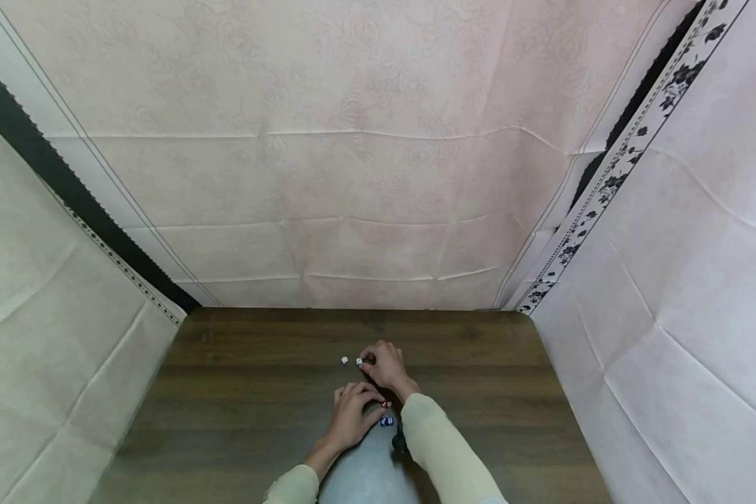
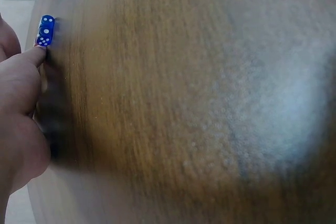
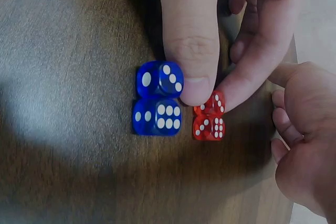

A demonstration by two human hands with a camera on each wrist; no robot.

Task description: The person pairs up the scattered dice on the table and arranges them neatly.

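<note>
My left hand [image 1: 353,414] rests low over the table. In the right wrist view its thumb and forefinger pinch a red die [image 3: 216,100], which touches a second red die [image 3: 208,128]. Two blue dice [image 1: 386,421] sit side by side just by that thumb; they also show as a blue pair [image 2: 46,30] in the left wrist view. Farther forward, my right hand [image 1: 386,365] pinches a small white die [image 1: 359,361] between thumb and fingertips. Another white die [image 1: 344,360] lies a little to its left. In its own wrist view the right hand [image 3: 310,135] hides the white dice.
The brown wooden table [image 1: 239,399] ends at a pale patterned cloth [image 1: 353,210] behind it. Cloths hang on both sides, the right cloth [image 1: 687,280] with a dark floral border. A small black object [image 1: 399,442] is beside the right sleeve.
</note>
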